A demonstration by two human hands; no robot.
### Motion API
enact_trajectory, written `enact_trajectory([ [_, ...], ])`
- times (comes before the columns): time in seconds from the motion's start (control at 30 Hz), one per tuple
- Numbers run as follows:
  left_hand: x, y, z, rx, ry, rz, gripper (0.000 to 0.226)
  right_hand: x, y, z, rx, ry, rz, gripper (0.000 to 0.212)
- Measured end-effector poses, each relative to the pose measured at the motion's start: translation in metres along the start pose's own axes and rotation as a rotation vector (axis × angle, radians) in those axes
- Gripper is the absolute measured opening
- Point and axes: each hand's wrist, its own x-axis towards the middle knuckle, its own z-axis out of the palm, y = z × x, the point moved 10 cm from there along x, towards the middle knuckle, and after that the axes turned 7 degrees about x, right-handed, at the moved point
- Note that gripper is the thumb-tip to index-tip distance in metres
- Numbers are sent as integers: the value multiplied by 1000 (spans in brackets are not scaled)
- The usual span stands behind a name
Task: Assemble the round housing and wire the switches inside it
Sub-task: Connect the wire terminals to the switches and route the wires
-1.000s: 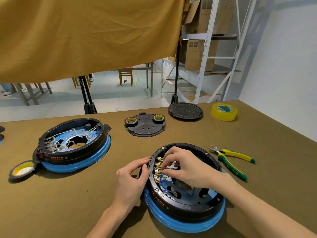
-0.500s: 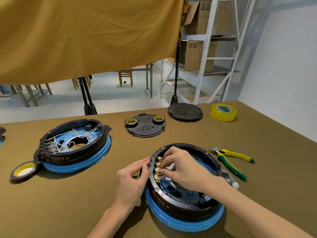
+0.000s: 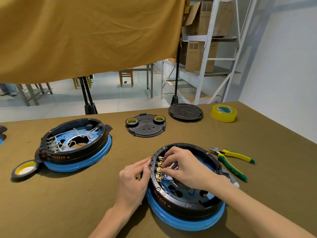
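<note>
A round black housing (image 3: 187, 206) on a blue ring lies in front of me, with a row of brass switch terminals (image 3: 159, 169) along its left inner wall and thin blue wires (image 3: 173, 188) on its floor. My left hand (image 3: 133, 181) holds the outside of the left rim, fingertips against the switch block. My right hand (image 3: 187, 168) reaches inside and pinches a blue wire end at the terminals. A second housing (image 3: 75, 145) with white wires sits at the left.
Green-and-yellow cutters (image 3: 231, 160) lie right of the housing. A black cover plate (image 3: 145, 127) carrying two tape rolls, a round black lid (image 3: 186, 112) and a yellow tape roll (image 3: 224, 112) sit further back. Another tape roll (image 3: 24, 170) lies at the left.
My right hand's fingers have shifted slightly down along the terminal row. The left hand stays on the rim. The view has moved a little.
</note>
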Motion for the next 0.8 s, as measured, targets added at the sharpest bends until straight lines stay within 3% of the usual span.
enact_trajectory([
  [0.17, -1, 5, -1, 48, 23, 33, 24, 1, -2, 2, -59, -3, 16, 14],
  [0.37, -6, 15, 1, 125, 27, 101, 47, 3, -7, 5, -117, 6, 58, 13],
  [0.8, -7, 22, 1, 139, 32, 137, 39, 6, -10, 8, -123, 7, 66, 11],
])
